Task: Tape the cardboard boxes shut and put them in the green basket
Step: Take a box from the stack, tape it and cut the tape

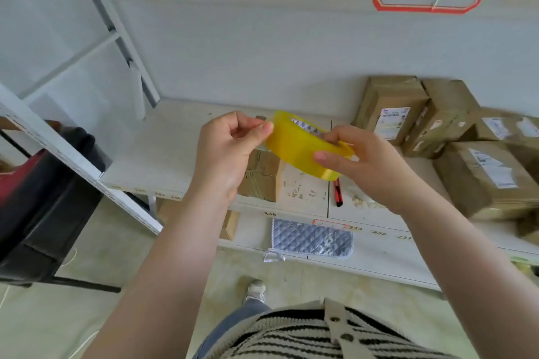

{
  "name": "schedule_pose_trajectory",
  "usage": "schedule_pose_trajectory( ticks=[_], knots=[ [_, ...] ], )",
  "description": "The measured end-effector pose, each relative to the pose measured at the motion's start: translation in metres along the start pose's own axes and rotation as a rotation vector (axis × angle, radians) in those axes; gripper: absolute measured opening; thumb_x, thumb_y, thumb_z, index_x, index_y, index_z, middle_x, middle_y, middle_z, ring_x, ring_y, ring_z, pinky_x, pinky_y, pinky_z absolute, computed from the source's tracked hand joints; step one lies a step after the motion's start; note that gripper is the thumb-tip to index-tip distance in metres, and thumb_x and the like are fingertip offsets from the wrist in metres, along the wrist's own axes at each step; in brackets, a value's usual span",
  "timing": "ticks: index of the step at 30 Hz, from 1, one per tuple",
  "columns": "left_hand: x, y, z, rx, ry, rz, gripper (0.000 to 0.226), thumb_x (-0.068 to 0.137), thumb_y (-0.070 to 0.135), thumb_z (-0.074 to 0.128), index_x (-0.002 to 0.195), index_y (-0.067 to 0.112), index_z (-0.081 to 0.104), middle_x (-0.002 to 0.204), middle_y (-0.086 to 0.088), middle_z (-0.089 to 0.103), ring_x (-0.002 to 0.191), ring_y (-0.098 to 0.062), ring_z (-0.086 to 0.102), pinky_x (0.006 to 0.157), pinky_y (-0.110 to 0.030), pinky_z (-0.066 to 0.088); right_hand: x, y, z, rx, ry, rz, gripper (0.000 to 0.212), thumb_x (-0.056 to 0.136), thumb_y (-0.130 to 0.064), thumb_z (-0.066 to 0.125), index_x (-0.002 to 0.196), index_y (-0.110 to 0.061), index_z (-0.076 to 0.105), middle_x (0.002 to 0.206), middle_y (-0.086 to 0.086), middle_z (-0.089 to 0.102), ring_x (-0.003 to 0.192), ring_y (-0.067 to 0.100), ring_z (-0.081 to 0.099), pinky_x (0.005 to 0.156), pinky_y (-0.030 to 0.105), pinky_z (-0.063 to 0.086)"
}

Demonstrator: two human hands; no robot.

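Both hands held the glossy yellow tape roll (303, 146) above the white shelf (175, 154): right hand (361, 166) curled round the ring, left hand (230, 151) pinching its rim. Under the roll stood a small cardboard box (262, 175); right of it, stacked taped boxes (437, 125)

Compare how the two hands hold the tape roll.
The right hand grips the yellow roll itself, thumb on its outer face; the left hand only pinches at the roll's edge with fingertips. The right carries the roll; the left seems to be picking at the tape end. Both are raised above the shelf.
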State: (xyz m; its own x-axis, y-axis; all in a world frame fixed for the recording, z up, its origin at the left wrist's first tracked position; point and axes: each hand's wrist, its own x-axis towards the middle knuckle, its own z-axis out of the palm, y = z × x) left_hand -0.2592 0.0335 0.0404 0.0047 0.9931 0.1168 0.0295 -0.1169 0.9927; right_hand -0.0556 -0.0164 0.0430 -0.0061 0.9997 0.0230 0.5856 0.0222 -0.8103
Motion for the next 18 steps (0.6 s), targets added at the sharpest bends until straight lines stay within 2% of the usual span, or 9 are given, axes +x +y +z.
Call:
schedule_pose_trajectory(
  ticks=[2,4,5,7,10,12,15,18],
  knots=[
    [0.008,-0.004,-0.004,0.001,-0.066,-0.016,0.020,0.081,0.011,0.077,0.068,0.021,0.065,0.070,0.009,0.072,0.072,0.000,0.066,0.072,-0.012,0.050,0.009,0.015,0.004,-0.037,0.017,0.041,0.044,0.071,-0.075,0.053,0.082,-0.033,0.065,0.081,-0.007,0.067,0.071,0.018,0.065,0.062,0.032,0.051],
    [0.017,-0.010,-0.009,-0.075,-0.126,-0.064,0.024,0.082,0.008,0.075,0.065,0.022,0.066,0.070,0.005,0.072,0.075,-0.006,0.069,0.075,-0.016,0.052,0.021,0.031,0.013,-0.093,0.091,0.081,0.049,0.080,-0.069,0.057,0.067,-0.022,0.059,0.054,-0.007,0.051,0.048,0.015,0.051,0.044,0.022,0.040],
    [0.023,-0.014,-0.010,-0.087,-0.147,-0.077,0.026,0.082,0.006,0.074,0.063,0.022,0.066,0.068,0.005,0.071,0.074,-0.007,0.069,0.073,-0.015,0.052,0.027,0.036,0.017,-0.157,0.127,0.116,0.056,0.081,-0.068,0.057,0.062,-0.015,0.052,0.048,-0.006,0.041,0.043,0.014,0.042,0.041,0.021,0.032],
    [0.036,-0.025,-0.013,-0.035,-0.163,-0.092,0.026,0.082,0.006,0.074,0.064,0.022,0.066,0.063,0.006,0.069,0.068,-0.004,0.067,0.068,-0.012,0.050,0.043,0.044,0.024,-0.285,0.120,0.203,0.064,0.073,-0.076,0.052,0.058,-0.014,0.044,0.044,-0.006,0.035,0.040,0.014,0.041,0.042,0.024,0.028],
    [0.062,-0.050,-0.018,0.059,-0.109,-0.174,0.016,0.085,0.013,0.074,0.071,0.016,0.065,0.062,0.007,0.067,0.061,-0.001,0.060,0.066,-0.014,0.046,0.075,0.048,0.026,-0.369,0.018,0.240,0.072,0.062,-0.086,0.046,0.057,-0.014,0.042,0.048,-0.005,0.034,0.044,0.014,0.038,0.047,0.026,0.028],
    [0.084,-0.070,-0.021,0.093,-0.077,-0.244,0.014,0.086,0.016,0.074,0.075,0.013,0.066,0.065,0.003,0.066,0.058,0.000,0.057,0.063,-0.014,0.044,0.100,0.051,0.030,-0.361,-0.017,0.219,0.073,0.061,-0.088,0.047,0.055,-0.016,0.040,0.047,-0.006,0.030,0.043,0.012,0.032,0.050,0.028,0.025],
    [0.112,-0.100,-0.022,0.112,-0.053,-0.292,0.013,0.086,0.016,0.074,0.078,0.009,0.066,0.064,0.003,0.063,0.048,0.007,0.053,0.054,-0.007,0.041,0.135,0.058,0.039,-0.433,-0.060,0.238,0.076,0.062,-0.088,0.047,0.059,-0.012,0.049,0.050,-0.002,0.037,0.048,0.017,0.039,0.052,0.029,0.028],
    [0.129,-0.133,-0.022,0.172,-0.005,-0.327,0.018,0.086,0.021,0.075,0.073,0.013,0.065,0.064,0.007,0.063,0.050,0.009,0.055,0.052,-0.003,0.039,0.162,0.069,0.050,-0.516,-0.106,0.301,0.075,0.065,-0.086,0.051,0.058,-0.011,0.053,0.050,-0.002,0.044,0.048,0.017,0.045,0.049,0.026,0.031]
  ],
)
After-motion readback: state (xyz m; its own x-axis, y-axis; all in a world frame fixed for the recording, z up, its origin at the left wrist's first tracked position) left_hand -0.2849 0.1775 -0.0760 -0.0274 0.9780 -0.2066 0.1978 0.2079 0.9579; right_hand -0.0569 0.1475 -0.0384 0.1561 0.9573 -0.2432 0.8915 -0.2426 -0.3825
